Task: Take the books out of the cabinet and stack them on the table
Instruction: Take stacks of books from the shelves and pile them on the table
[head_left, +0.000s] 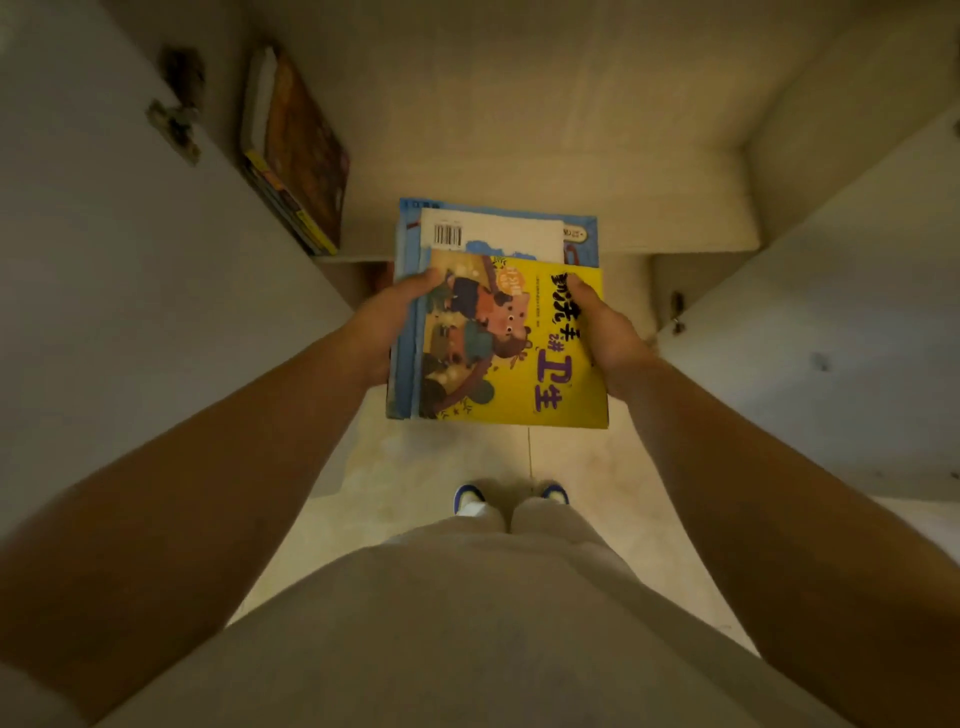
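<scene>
Both hands, left hand (387, 325) and right hand (605, 332), clamp a small stack of thin picture books (498, 317), yellow cartoon cover on top, before the open cabinet (519, 156); fingers beneath are hidden. More dim, upright books (293, 156) lean inside left.

We note a glossy yellow book cover (519, 353) at frame centre, over a white paper-backed book (498, 236). The cabinet shelf (519, 171) above looks matt and smooth. Trousers (467, 623) at the bottom are matt cloth. Floor tiles (415, 467) appear smooth, faintly shiny.
</scene>
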